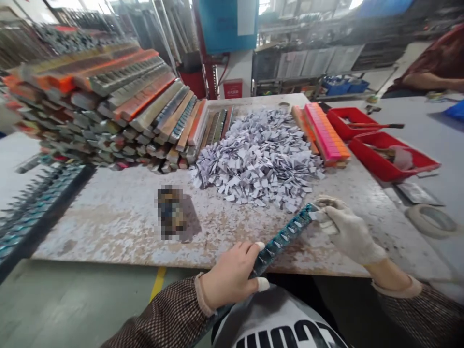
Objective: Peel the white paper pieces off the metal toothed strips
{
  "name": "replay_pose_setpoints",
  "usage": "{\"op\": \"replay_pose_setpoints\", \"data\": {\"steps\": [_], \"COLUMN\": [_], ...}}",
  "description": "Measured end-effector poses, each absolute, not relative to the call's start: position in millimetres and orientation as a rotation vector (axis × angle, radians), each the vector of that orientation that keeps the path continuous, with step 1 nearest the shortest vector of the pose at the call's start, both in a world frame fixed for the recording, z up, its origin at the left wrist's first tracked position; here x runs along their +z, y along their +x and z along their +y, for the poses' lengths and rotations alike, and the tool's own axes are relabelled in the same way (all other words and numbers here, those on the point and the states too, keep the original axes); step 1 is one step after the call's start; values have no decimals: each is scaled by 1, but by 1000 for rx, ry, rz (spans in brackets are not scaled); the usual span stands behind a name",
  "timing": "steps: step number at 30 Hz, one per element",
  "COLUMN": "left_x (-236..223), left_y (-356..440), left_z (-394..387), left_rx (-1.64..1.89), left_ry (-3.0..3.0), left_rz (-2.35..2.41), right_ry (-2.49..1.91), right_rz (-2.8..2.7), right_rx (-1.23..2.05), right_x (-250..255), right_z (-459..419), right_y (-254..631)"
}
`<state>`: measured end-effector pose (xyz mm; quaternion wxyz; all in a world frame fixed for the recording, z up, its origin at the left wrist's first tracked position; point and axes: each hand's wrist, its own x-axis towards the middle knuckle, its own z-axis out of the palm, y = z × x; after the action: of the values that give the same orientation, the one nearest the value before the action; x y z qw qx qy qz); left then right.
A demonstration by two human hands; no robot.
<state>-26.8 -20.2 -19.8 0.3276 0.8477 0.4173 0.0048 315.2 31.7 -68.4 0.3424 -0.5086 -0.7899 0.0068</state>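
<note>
My left hand (pixel 235 273), bare with white covers on the thumb and a fingertip, grips the near part of a long teal strip (pixel 284 237). Small pale pointed pieces stand in a row along the strip, which slants up to the right over the table's front edge. At its far end is my right hand (pixel 344 229), in a white glove, with fingers closed around a small white piece (pixel 314 216). The glove partly hides that piece and the strip's tip. Just beyond lies a large heap of small white flat pieces (pixel 259 159).
Stacked bars (pixel 108 106) fill the table's back left. Pink and orange bars (pixel 324 133) lie right of the heap, beside two red trays (pixel 395 154) and a tape roll (pixel 431 220). A pixelated object (pixel 170 212) is at centre left. Another person's arm (pixel 431 79) shows far right.
</note>
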Motion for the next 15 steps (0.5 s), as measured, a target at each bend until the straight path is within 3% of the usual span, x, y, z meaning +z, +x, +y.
{"op": "replay_pose_setpoints", "data": {"steps": [15], "left_x": [-25], "left_y": [-19], "left_z": [-20], "left_rx": [-103], "left_ry": [2177], "left_rz": [1093], "right_ry": [-1312], "right_rz": [-2478], "right_rx": [-150], "right_x": [-76], "right_z": [53], "right_y": [309]}}
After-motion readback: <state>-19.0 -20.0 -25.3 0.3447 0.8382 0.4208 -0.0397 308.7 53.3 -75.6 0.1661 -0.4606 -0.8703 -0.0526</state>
